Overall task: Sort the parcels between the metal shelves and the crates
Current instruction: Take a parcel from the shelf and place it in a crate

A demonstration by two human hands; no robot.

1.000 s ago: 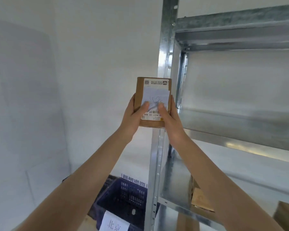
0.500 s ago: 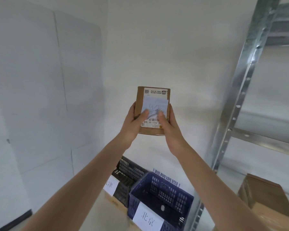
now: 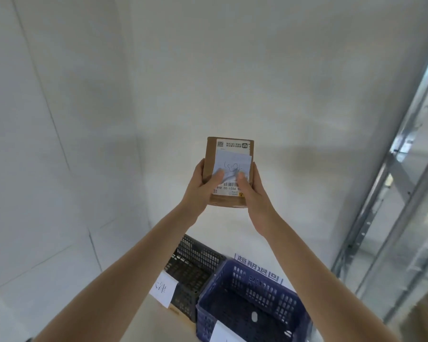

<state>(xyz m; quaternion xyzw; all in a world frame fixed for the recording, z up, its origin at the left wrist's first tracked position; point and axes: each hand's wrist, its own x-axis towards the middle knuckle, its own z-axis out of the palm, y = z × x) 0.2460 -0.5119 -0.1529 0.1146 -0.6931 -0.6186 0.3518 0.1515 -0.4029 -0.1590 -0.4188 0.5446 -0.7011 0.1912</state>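
We hold parcel (image 3: 229, 154) high above blue crate (image 3: 252, 282). Left hand (image 3: 200, 191) and right hand (image 3: 253, 193) clamp parcel's lower half from either side, thumbs pressing on handwritten slip. Inside blue crate we see only slotted floor and walls; paper tag (image 3: 223, 333) on front. Black crate (image 3: 195, 257) just left of blue crate, inside only dark mesh. Metal shelf upright (image 3: 367, 223) right of blue crate.

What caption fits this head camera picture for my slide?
Left hand and right hand hold a cardboard parcel above the black crate and blue crate.
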